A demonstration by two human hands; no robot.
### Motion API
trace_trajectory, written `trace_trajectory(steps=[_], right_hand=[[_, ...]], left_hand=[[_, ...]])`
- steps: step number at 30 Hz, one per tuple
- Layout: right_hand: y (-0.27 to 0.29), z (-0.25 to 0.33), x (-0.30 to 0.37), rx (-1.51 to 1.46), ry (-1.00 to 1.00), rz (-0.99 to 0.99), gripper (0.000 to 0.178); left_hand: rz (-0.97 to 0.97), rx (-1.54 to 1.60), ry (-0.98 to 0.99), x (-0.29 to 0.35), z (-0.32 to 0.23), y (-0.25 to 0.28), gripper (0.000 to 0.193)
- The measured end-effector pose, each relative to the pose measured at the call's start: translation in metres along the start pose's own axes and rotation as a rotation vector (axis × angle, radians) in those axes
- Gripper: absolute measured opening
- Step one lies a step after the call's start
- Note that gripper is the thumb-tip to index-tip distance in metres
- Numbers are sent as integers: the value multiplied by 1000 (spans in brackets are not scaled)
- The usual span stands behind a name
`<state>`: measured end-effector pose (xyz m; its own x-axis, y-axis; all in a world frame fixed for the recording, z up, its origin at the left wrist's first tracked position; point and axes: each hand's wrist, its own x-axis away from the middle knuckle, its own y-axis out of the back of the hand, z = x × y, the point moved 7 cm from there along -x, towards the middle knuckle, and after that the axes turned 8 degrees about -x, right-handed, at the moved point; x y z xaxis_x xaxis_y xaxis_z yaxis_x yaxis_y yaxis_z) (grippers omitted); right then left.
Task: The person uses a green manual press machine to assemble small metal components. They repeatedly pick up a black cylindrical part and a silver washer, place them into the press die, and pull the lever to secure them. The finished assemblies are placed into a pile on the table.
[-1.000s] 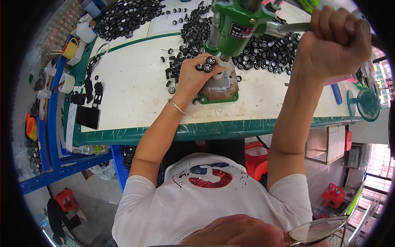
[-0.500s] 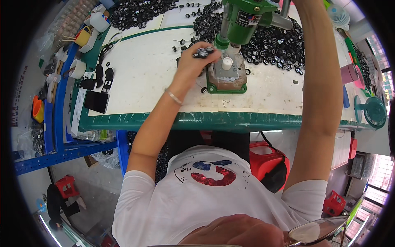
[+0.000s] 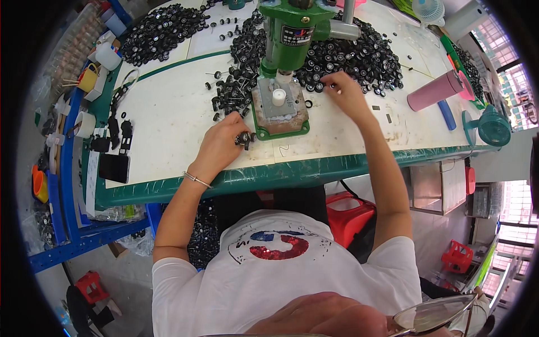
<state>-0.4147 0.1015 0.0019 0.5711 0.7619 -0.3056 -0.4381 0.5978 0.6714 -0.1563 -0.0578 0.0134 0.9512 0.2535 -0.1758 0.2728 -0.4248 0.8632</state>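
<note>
Right hand (image 3: 345, 92) now off press lever, pinching part from black wheel pile (image 3: 359, 56); left hand (image 3: 222, 147) gripping pressed wheel (image 3: 243, 139) beside green press (image 3: 281, 109).

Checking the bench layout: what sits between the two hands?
In the head view, the green press base with its white peg lies between left hand and right hand.

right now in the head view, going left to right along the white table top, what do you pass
roll of white tape → black flat device → left hand holding small black parts → green press → right hand at the pile of black parts → pink cylinder → teal fan
</note>
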Motion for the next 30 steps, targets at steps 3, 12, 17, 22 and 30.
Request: trace_trajectory(steps=[3, 12, 17, 22, 30], right_hand=[[-10, 24, 10, 121, -19, 8, 21], [-14, 44, 16, 229, 158, -85, 20], [-17, 37, 14, 255, 128, -88, 19], [-12, 61, 12, -40, 68, -79, 16], [-58, 88, -3, -593, -424, 644, 25]], left_hand=[[-138, 218, -31, 1, 12, 5, 23], [-198, 1093, 440, -24, 24, -1, 28], [-228, 1199, 446, -40, 19, -10, 26], [-251, 1252, 432, -49, 21, -13, 24], [-262, 1280, 389, -53, 17, -10, 27]])
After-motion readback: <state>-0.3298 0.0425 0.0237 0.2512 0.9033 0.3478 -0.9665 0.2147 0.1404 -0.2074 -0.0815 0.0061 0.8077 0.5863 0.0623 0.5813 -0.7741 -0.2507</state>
